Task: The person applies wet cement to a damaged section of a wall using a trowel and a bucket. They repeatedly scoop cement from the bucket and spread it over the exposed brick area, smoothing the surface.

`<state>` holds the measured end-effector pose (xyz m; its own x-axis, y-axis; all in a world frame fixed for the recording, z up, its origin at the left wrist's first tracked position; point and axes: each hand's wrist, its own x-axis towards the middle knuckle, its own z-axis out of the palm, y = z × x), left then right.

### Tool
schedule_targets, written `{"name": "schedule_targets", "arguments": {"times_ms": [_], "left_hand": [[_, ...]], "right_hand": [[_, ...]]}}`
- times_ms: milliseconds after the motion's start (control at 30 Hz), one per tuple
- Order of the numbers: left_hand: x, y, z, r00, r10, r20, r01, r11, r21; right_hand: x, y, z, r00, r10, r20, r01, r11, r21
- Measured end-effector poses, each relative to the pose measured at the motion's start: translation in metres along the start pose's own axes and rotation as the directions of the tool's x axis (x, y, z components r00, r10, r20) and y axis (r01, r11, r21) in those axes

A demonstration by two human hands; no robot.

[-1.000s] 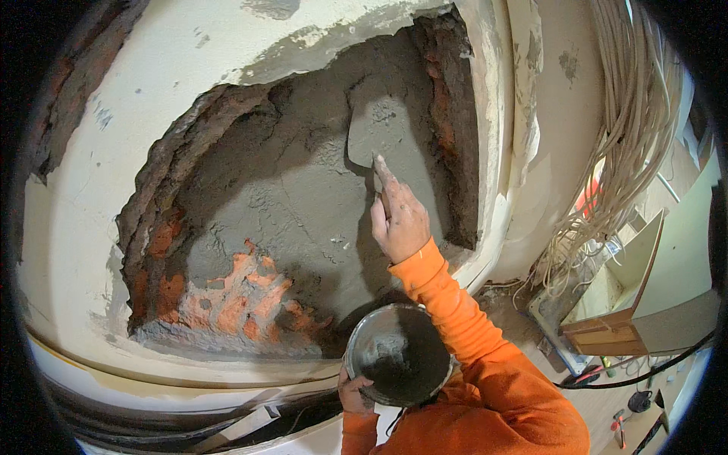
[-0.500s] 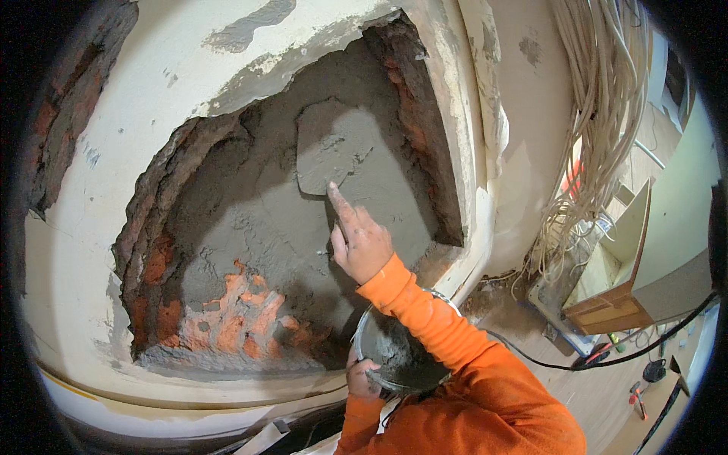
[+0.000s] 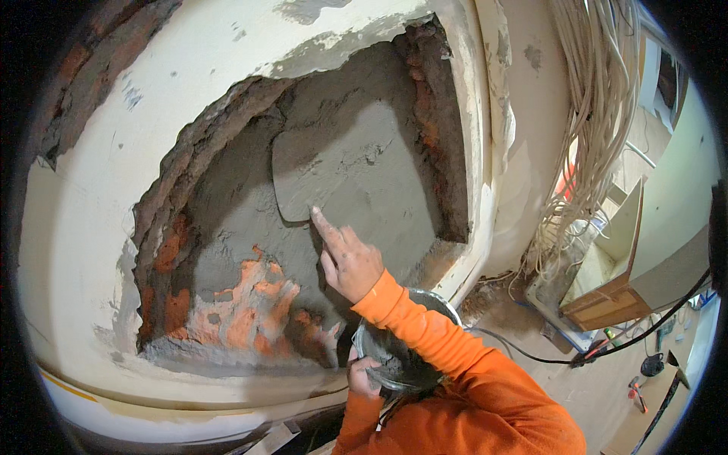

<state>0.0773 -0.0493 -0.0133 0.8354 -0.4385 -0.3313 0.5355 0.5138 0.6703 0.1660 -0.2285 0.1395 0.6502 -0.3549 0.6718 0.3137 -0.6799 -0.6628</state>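
Note:
My right hand [image 3: 353, 262], in an orange sleeve, reaches into a broken-out hollow in the wall. Its index finger points along a mortar-coated trowel [image 3: 299, 182], whose handle is hidden under the hand. The blade lies close against grey mortar [image 3: 227, 227] spread over the hollow's back; its right edge blends into that layer. Low down, my left hand [image 3: 364, 375] grips the rim of a round bucket [image 3: 436, 299] containing wet mortar. My right forearm covers part of the bucket. Bare orange brick [image 3: 243, 311] shows at the hollow's lower left.
Jagged plaster edges [image 3: 171, 171] surround the hollow. A thick bundle of pale cables [image 3: 595, 98] hangs at the right. Below it stand an open cabinet [image 3: 607, 265] and a black cable [image 3: 644, 349]; pliers with red handles [image 3: 637, 394] lie on the floor.
My right hand and the trowel have shifted left and slightly down over the mortar. The view has moved a little. My left hand stays on the bucket.

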Motion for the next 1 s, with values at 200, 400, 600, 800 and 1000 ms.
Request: {"name": "schedule_targets", "arguments": {"times_ms": [200, 400, 600, 800, 1000], "left_hand": [[0.003, 0.012, 0.008, 1.0, -0.028, -0.004, 0.027, 0.998, -0.06], [0.006, 0.02, 0.018, 1.0, -0.012, -0.014, 0.011, 0.996, -0.089], [-0.002, 0.01, 0.006, 0.985, 0.063, -0.161, -0.064, 0.998, 0.004], [-0.007, -0.001, 0.041, 0.974, 0.222, -0.048, -0.217, 0.973, 0.083], [-0.007, -0.013, 0.056, 0.899, 0.436, -0.041, -0.4, 0.855, 0.331]], "right_hand": [[-0.029, -0.001, 0.005, 0.977, -0.097, 0.19, 0.111, 0.992, -0.066], [-0.086, 0.023, -0.017, 0.903, -0.206, 0.376, 0.171, 0.977, 0.126], [-0.122, 0.088, -0.105, 0.626, -0.001, 0.78, -0.083, 0.994, 0.068], [-0.134, 0.173, -0.132, 0.217, -0.002, 0.976, 0.352, 0.933, -0.077], [-0.138, 0.138, -0.095, 0.245, 0.291, 0.925, 0.201, 0.918, -0.342]]}}
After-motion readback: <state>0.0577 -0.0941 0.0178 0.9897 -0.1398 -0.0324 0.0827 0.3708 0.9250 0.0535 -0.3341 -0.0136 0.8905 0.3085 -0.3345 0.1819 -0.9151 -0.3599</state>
